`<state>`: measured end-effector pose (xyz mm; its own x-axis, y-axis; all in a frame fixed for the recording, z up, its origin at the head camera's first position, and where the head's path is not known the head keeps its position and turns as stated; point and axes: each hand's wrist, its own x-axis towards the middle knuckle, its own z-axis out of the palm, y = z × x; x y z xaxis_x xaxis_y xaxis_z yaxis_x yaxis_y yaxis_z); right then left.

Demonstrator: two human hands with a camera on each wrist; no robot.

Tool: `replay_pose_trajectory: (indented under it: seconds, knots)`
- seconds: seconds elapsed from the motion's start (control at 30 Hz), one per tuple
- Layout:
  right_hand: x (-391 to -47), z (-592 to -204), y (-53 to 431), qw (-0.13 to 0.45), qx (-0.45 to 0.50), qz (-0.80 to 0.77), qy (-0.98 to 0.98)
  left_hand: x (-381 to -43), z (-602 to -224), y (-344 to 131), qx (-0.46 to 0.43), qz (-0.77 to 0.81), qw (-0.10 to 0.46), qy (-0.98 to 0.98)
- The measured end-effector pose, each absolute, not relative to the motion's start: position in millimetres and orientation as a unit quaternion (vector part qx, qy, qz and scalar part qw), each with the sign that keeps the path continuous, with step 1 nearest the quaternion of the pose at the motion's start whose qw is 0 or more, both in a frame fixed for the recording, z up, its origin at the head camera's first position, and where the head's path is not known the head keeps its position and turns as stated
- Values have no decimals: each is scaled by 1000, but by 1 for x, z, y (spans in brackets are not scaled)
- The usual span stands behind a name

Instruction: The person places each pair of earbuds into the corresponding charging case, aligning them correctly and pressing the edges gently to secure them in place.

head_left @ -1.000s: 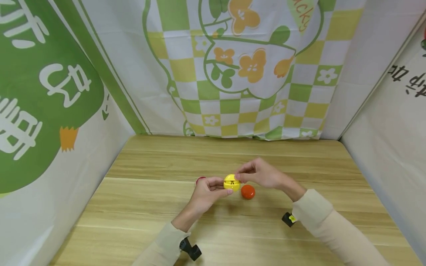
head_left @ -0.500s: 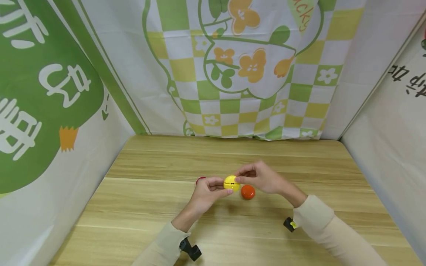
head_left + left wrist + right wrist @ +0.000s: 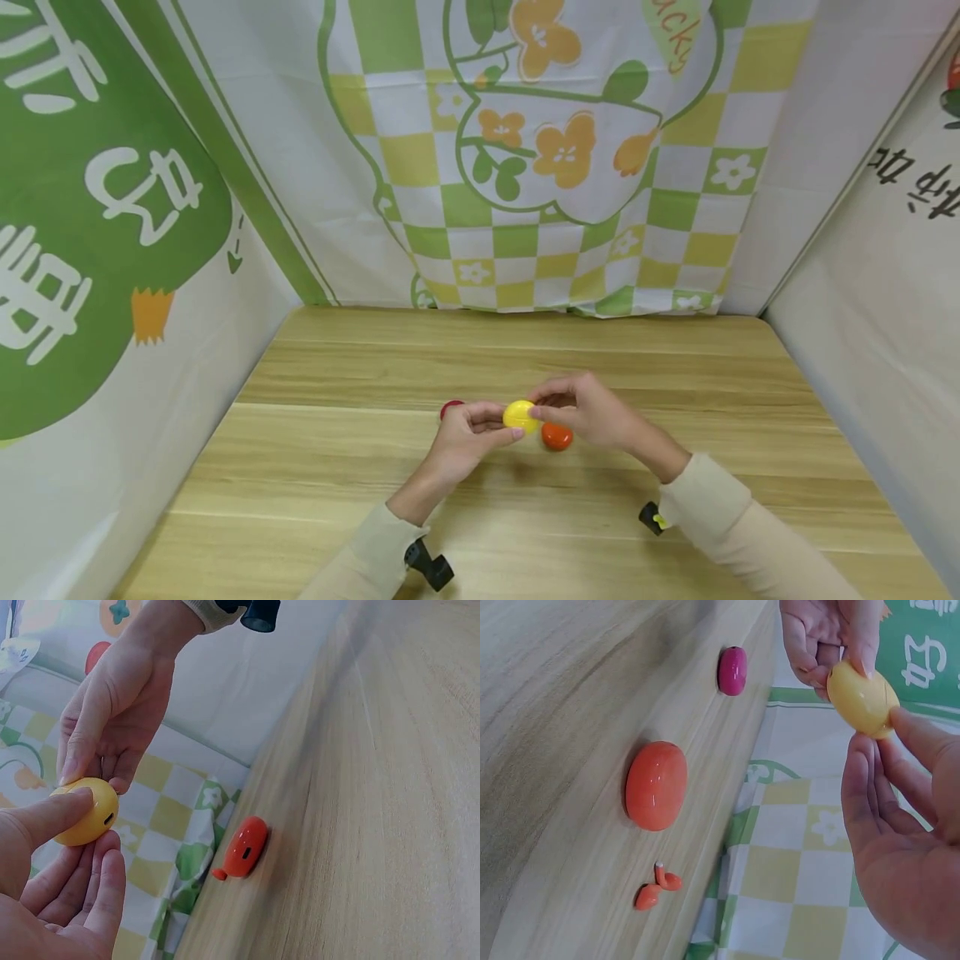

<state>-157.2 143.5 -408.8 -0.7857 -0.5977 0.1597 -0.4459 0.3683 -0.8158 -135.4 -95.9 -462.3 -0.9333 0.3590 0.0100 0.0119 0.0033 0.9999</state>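
A glossy yellow earbud case (image 3: 519,417) is held above the table between both hands, its lid down. My left hand (image 3: 459,435) grips it from the left, thumb in front and fingers behind. From the other side, my right hand (image 3: 596,410) pinches its upper right part between thumb and fingers. A dark slot shows on the yellow case (image 3: 103,814) in the left wrist view. Just below the right hand, an orange earbud case (image 3: 557,437) lies on the table. Small orange earbuds (image 3: 658,885) lie beside it in the right wrist view.
A magenta case (image 3: 733,671) rests on the table, partly hidden behind the left hand in the head view. The wooden table (image 3: 360,358) meets a checkered cloth (image 3: 555,242) at the back. Printed cloth walls stand at both sides.
The yellow case's lid, raised a second ago with its dark inside showing, has come down onto the base. My right hand has lowered slightly with it, while the left hand keeps its grip.
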Motion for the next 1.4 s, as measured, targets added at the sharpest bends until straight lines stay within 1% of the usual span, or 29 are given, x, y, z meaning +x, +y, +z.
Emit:
replay_pose_trajectory:
  seconds: [0.17,0.37,0.53,0.73,1.03,1.2,1.4]
  knots:
    - [-154,-408,139,47,-323,-427,843,-136,-462,-98,128,693,121,699]
    - [-161,-404,130,33,-301,-424,853,-140,-457,-103,106,696,108,702]
    - [-173,-398,119,31,-290,-423,858,-151,-451,-109,90,693,97,709]
    - [-193,-397,107,25,-269,-428,862,-171,-449,-116,72,683,63,724]
    - [-229,-405,82,33,-201,-431,879,-197,-448,-119,-26,654,10,756]
    - [-243,-413,73,36,-165,-422,890,-210,-450,-118,-35,612,2,790]
    - [-254,-427,66,36,-162,-414,895,-220,-454,-119,-49,563,11,825]
